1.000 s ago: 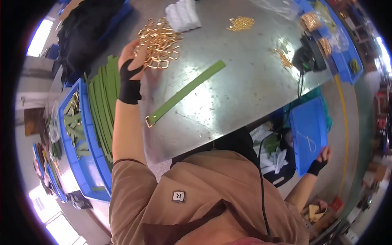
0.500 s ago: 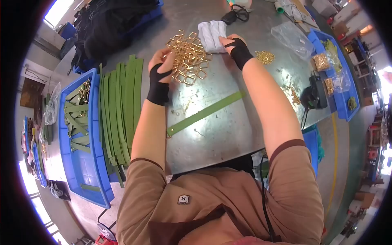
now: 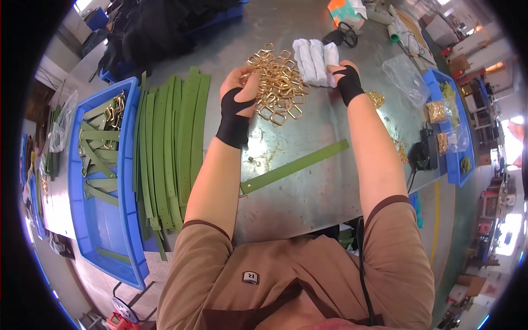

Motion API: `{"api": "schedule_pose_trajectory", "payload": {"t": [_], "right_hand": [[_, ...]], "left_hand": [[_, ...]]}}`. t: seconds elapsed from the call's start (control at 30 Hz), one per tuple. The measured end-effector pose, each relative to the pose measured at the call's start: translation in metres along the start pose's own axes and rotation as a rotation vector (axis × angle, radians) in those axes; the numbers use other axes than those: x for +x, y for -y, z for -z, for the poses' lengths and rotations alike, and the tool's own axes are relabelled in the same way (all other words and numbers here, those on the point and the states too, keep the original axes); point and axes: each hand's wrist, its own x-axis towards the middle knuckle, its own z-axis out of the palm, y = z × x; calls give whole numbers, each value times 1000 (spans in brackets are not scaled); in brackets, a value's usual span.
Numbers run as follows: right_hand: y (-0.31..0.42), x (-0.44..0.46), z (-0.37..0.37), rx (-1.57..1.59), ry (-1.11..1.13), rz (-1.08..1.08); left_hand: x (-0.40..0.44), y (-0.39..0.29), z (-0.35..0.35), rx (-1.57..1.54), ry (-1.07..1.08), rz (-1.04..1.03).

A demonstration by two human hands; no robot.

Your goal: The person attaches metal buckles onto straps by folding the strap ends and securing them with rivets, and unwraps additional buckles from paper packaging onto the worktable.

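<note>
My left hand (image 3: pixel 240 91), in a black wrist support, rests at the left edge of a heap of gold metal buckles (image 3: pixel 278 82); its fingers curl in, and whether they hold a buckle is too small to tell. My right hand (image 3: pixel 345 72), also in a black support, has its fingers closed at the right end of a white wrapped bundle (image 3: pixel 312 61). A green strap (image 3: pixel 297 166) lies slanted on the metal table (image 3: pixel 286 212) below both hands, a metal ring at its left end.
Many green straps (image 3: pixel 170 148) lie left, beside a blue bin (image 3: pixel 104 214) holding finished-looking straps. Small gold pieces (image 3: pixel 377 99) and a black device (image 3: pixel 423 151) sit right, near another blue bin (image 3: pixel 456 165). Black fabric (image 3: pixel 154 33) is at the back left.
My right hand has come up from beside the blue tray at the lower right to the white bundle. My left hand stays at the buckle heap. The view has shifted.
</note>
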Motion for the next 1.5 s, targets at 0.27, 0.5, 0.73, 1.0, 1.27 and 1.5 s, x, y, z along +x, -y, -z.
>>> {"api": "schedule_pose_trajectory", "payload": {"t": [0.27,0.5,0.73,1.0,1.27,1.5], "right_hand": [[3,-17,48,794,281,232],[73,-89,60,1134,915,158],[105,-88,76,719,959,-81],[100,-49,86,685,674,64],[136,-34,102,629,769,465],[136,-11,110,579,838,472]], "left_hand": [[-4,-4,-4,40,63,-61],[-21,-38,-15,-233,243,85],[-7,-24,5,-67,49,148],[-2,-10,5,-605,99,495],[-4,-8,-1,-256,260,281],[0,0,3,-218,348,157]]}}
